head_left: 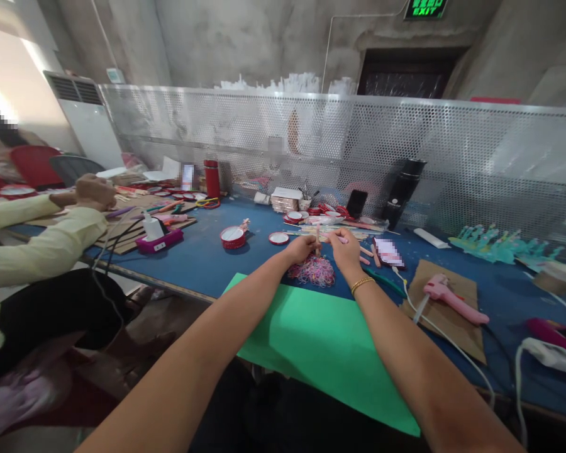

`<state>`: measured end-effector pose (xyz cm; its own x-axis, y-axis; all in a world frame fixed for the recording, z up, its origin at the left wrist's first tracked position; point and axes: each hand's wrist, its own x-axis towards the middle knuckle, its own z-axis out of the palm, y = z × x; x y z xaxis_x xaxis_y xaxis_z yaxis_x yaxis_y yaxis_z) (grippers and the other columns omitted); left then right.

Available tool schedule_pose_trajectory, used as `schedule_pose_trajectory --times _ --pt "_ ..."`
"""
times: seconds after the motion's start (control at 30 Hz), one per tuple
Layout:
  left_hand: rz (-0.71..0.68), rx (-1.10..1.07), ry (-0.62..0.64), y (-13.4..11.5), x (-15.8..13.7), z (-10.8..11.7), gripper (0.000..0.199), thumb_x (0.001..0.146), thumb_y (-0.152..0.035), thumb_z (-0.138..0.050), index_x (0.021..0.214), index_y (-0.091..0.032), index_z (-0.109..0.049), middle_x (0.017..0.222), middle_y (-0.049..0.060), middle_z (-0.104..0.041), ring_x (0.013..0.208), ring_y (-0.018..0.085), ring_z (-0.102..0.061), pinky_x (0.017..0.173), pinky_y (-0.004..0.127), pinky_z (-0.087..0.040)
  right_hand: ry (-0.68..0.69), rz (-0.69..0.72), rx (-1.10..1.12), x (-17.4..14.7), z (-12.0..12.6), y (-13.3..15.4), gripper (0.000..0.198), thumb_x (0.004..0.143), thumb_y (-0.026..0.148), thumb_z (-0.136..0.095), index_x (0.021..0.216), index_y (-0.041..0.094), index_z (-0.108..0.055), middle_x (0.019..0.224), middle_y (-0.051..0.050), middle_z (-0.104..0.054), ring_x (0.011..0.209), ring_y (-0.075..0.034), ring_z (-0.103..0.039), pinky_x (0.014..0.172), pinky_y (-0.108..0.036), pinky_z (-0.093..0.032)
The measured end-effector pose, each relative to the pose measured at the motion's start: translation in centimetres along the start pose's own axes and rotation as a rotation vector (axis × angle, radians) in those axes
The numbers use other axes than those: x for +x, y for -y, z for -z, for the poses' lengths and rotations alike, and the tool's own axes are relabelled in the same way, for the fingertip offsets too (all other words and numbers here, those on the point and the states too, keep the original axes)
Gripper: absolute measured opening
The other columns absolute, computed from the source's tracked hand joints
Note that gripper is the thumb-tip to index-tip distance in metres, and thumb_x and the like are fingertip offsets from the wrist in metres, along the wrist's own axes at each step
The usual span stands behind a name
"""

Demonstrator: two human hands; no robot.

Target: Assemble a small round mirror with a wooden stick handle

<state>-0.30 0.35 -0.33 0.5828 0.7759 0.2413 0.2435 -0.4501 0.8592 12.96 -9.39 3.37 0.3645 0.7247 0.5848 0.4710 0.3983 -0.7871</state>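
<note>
My left hand [304,248] is closed around a small, pale pinkish upright stick [317,235]. Close beside it, my right hand [346,250], with a gold bracelet on the wrist, pinches a short pink stick-like piece [342,240] whose exact kind is too small to tell. A tangled heap of multicoloured thin strings [312,272] lies just under both hands. Below my forearms a green sheet [321,340] spreads over the table's front edge. Thin pale sticks [332,233] lie just behind my hands.
To the right, a pink glue gun [455,301] rests on cardboard [474,333], with white cables nearby. A black bottle [403,192], a phone [357,204] and a red round tin [233,238] stand farther back. At left, a co-worker's hands [94,190] are over cardboard near a power strip [158,244].
</note>
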Motion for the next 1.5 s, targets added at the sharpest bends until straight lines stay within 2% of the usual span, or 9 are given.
schedule_pose_trajectory --times 0.13,0.3,0.63,0.87,1.03,1.3,1.5 --pt "-0.001 0.055 0.004 -0.3 -0.2 0.3 0.021 0.079 -0.032 -0.052 0.076 -0.014 -0.061 0.068 0.000 -0.063 0.070 0.013 -0.057 0.072 0.025 -0.046 -0.037 -0.007 -0.006 0.2 0.0 -0.2 0.016 0.073 0.031 -0.049 0.066 0.021 -0.059 0.068 -0.001 -0.065 0.071 -0.019 -0.058 0.071 -0.030 -0.041" --pt "-0.012 0.042 0.011 -0.4 -0.5 0.5 0.024 0.079 -0.035 -0.050 0.077 -0.014 -0.060 0.070 0.001 -0.063 0.067 0.013 -0.057 0.070 0.026 -0.045 0.015 -0.041 0.101 0.3 -0.4 -0.3 0.021 0.074 0.033 -0.050 0.081 0.021 -0.065 0.069 -0.001 -0.066 0.070 -0.020 -0.060 0.071 -0.030 -0.044" --pt "-0.015 0.026 0.009 0.2 -0.3 0.6 0.032 0.076 -0.046 -0.054 0.077 -0.014 -0.059 0.070 0.001 -0.061 0.064 0.013 -0.053 0.067 0.026 -0.043 -0.016 0.045 0.058 0.0 -0.9 -0.6 0.018 0.072 0.027 -0.053 0.082 0.019 -0.065 0.080 -0.002 -0.067 0.077 -0.018 -0.060 0.072 -0.029 -0.044" --pt "-0.062 0.070 0.036 0.4 -0.4 0.7 0.032 0.080 -0.044 -0.048 0.071 -0.015 -0.057 0.069 0.001 -0.062 0.064 0.012 -0.052 0.066 0.025 -0.042 -0.019 0.060 0.092 -0.2 -0.8 -0.1 0.019 0.080 0.033 -0.047 0.072 0.020 -0.059 0.066 0.001 -0.062 0.067 -0.016 -0.056 0.069 -0.027 -0.041" --pt "-0.057 0.078 0.040 -0.7 -0.9 0.8 0.029 0.081 -0.041 -0.048 0.071 -0.015 -0.057 0.067 0.001 -0.062 0.063 0.012 -0.052 0.065 0.024 -0.041 -0.032 0.076 0.067 -0.3 -0.8 0.1 0.027 0.084 0.036 -0.043 0.066 0.021 -0.055 0.067 0.001 -0.060 0.068 -0.016 -0.053 0.068 -0.027 -0.040" --pt "-0.053 0.075 0.023 0.0 -0.8 0.8 0.028 0.080 -0.041 -0.048 0.075 -0.015 -0.058 0.071 0.001 -0.062 0.065 0.012 -0.052 0.066 0.024 -0.041 -0.004 0.080 0.074 -0.4 -0.9 0.1 0.029 0.085 0.040 -0.043 0.072 0.021 -0.059 0.072 0.000 -0.062 0.071 -0.017 -0.055 0.070 -0.028 -0.040" --pt "-0.041 0.032 0.004 0.1 -0.7 0.7 0.029 0.078 -0.042 -0.053 0.078 -0.015 -0.061 0.072 0.002 -0.063 0.067 0.013 -0.054 0.069 0.025 -0.043 -0.002 0.071 0.083 -0.4 -0.9 0.4 0.021 0.081 0.036 -0.049 0.074 0.021 -0.061 0.074 0.000 -0.064 0.072 -0.017 -0.057 0.070 -0.027 -0.042"
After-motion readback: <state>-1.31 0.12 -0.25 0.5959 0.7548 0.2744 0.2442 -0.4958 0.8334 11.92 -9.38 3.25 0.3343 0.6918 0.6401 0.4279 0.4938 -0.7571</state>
